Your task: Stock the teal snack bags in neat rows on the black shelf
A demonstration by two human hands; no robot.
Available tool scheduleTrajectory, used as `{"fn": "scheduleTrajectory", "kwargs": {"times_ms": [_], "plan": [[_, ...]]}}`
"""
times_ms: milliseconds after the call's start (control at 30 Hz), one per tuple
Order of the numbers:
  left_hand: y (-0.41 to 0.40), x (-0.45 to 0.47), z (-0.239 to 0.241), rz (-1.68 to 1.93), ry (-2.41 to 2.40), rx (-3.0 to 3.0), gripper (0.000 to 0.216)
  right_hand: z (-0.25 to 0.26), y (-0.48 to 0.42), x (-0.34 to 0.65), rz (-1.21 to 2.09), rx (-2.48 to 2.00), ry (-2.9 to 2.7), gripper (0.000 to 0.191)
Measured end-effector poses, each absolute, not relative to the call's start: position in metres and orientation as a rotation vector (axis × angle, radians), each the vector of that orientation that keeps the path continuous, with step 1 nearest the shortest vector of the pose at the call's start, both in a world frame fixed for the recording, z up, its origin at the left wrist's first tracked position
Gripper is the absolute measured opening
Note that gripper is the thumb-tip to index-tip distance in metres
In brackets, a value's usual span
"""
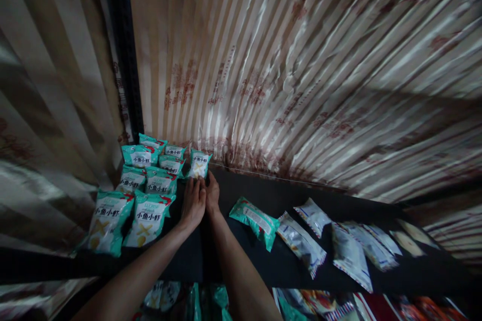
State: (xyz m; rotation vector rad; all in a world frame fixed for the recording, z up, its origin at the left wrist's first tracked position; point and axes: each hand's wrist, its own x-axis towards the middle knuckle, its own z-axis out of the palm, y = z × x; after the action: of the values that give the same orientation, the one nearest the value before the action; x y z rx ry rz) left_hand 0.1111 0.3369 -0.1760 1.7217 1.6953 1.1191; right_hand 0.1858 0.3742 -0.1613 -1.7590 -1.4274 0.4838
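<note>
A small teal-and-white snack bag (199, 163) stands upright at the back of the black shelf, its front facing me. My left hand (194, 204) is at the bag's lower front, fingers together against it. My right hand (213, 193) closes on the bag's lower right side, touching my left hand. The bottom of the bag is hidden behind my fingers. To the left, matching snack bags stand in two columns, the front ones being a left bag (109, 220) and a right bag (148, 218).
On the black shelf (241, 256), a teal bag (256, 220) lies flat right of my arms. Several silver bags (301, 243) lie farther right. More packets (320, 303) fill the level below. A striped sheet (263, 85) hangs behind, beside a dark post (126, 50).
</note>
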Motion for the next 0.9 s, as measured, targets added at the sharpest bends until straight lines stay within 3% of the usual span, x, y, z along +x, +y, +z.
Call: {"fn": "scheduleTrajectory", "kwargs": {"times_ms": [633,900], "plan": [[0.292,0.101,-0.168,1.139,1.573,1.707,0.041,-0.163,0.341,0.181,0.466,-1.74,-1.314,0.048],[0.239,0.096,-0.162,1.174,1.436,1.887,0.042,-0.158,0.282,0.178,0.499,-1.685,-1.218,0.034]]}}
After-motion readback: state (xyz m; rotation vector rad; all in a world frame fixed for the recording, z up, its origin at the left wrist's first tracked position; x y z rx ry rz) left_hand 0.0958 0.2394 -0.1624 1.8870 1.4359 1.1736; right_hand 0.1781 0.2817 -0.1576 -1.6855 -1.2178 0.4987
